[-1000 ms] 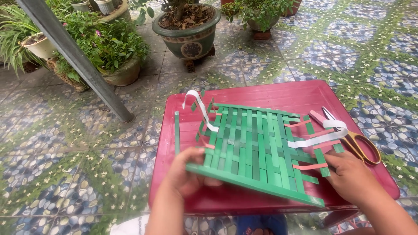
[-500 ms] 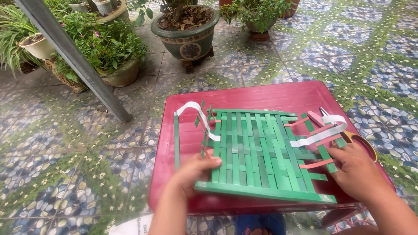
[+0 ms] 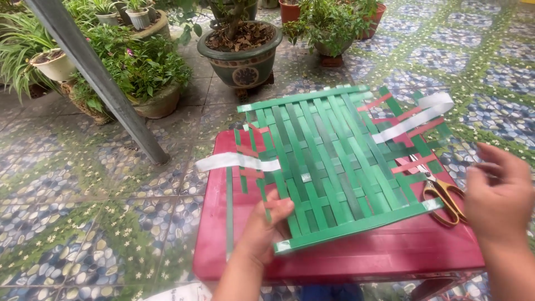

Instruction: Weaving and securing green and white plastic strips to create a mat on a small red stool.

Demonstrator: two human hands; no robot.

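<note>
My left hand (image 3: 262,231) comes up from the bottom centre of the frame, forearm bare, back of the hand toward me, its grip closed with the thumb pressed on top. My right hand (image 3: 499,195) sits at the right edge, lifted and free, fingers loosely curled and slightly spread, holding nothing.
</note>
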